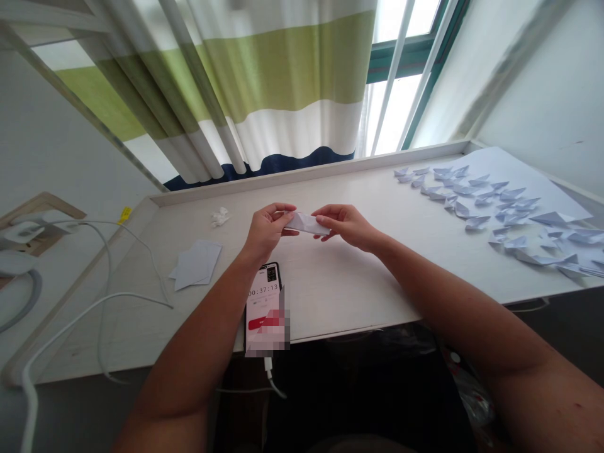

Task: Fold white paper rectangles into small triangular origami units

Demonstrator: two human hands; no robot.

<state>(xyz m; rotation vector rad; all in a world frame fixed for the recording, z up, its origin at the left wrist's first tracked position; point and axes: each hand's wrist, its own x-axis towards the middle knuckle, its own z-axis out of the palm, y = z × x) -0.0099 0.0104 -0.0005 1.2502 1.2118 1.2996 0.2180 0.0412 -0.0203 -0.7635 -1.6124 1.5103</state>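
Observation:
Between my two hands is a small piece of folded white paper (pixel 306 223), held just above the desk. My left hand (pixel 268 229) pinches its left end with thumb and fingers. At the right end, the thumb and fingertips of my right hand (pixel 346 225) grip the paper. Its underside is hidden from view. Several folded white paper boats (pixel 476 221) stand in rows on the right side of the desk. To the left lies a small stack of white paper sheets (pixel 195 263).
A phone (pixel 263 302) showing a timer lies at the desk's front edge, plugged into a white cable (pixel 268 368). A crumpled tissue (pixel 219 217) sits at the left. More white cables (pixel 106 302) run along the left side. A raised rim (pixel 302 173) borders the white desk (pixel 330 296) at the back.

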